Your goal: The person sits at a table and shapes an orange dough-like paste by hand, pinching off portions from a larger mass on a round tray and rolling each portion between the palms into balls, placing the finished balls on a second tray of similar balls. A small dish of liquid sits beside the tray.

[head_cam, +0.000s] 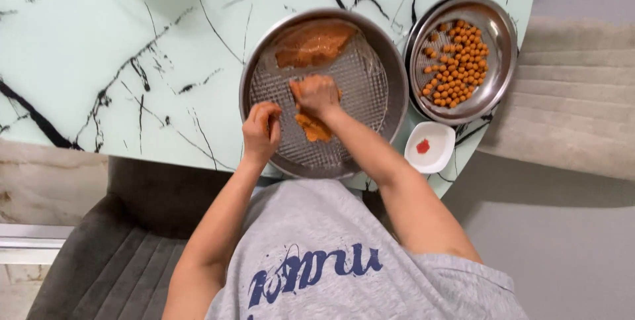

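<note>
Pale green marble-look table (99, 22), veined in black, carries everything; its curved edge runs past grey floor on the right, beside a beige ribbed rug (575, 95). A grey upholstered chair (112, 254) sits under the person. On the table a large round steel tray (390, 68) holds a slab of orange-brown dough (312, 43) at its far side. The right hand (316, 95) presses down, fingers curled, on a smaller dough piece (312, 127) near the tray's middle. The left hand (262, 128) is pinched shut at the tray's near-left rim; what it grips, I cannot tell. A smaller steel plate (503, 35) of orange balls (456, 62) stands just right, with a small white dish (442, 154) nearby.
</note>
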